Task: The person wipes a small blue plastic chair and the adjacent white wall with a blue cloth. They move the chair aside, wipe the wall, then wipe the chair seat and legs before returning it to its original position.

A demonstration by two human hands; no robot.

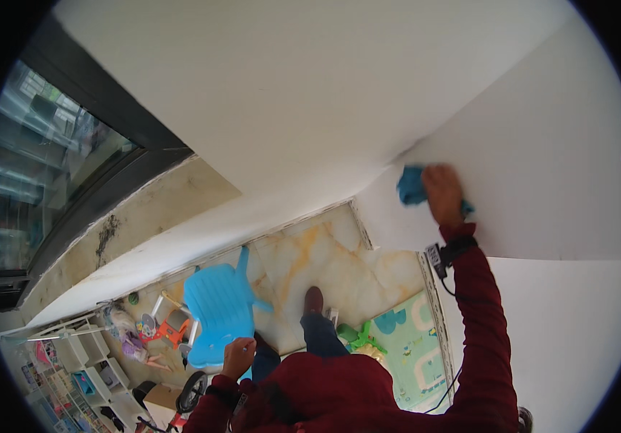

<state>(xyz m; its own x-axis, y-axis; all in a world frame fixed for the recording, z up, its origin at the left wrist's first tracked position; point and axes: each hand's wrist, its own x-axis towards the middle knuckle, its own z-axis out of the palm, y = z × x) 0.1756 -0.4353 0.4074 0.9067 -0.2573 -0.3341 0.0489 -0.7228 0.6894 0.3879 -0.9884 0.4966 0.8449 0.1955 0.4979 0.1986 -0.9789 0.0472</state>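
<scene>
My right hand (pixel 444 196) presses a blue cloth (pixel 412 185) against the white wall (pixel 537 162), right of the inner corner. The cloth is bunched, with parts showing on both sides of the slightly blurred hand. Low in the picture, my left hand (pixel 239 357) is curled near my body, over the edge of a blue plastic chair (pixel 218 303). A small bit of something pale or blue shows at its fingers; whether it holds anything is unclear. Dark smudges (pixel 410 145) mark the wall corner just above the cloth.
A dark-framed window (pixel 56 162) with a stained sill (pixel 180 197) is at the left. Toys, a doll (pixel 131 343), a small wheel (pixel 192 391) and white shelves (pixel 91 362) stand lower left. A green play mat (pixel 413 346) lies on the marble-patterned floor (pixel 299 260), beside a green toy (pixel 365 338).
</scene>
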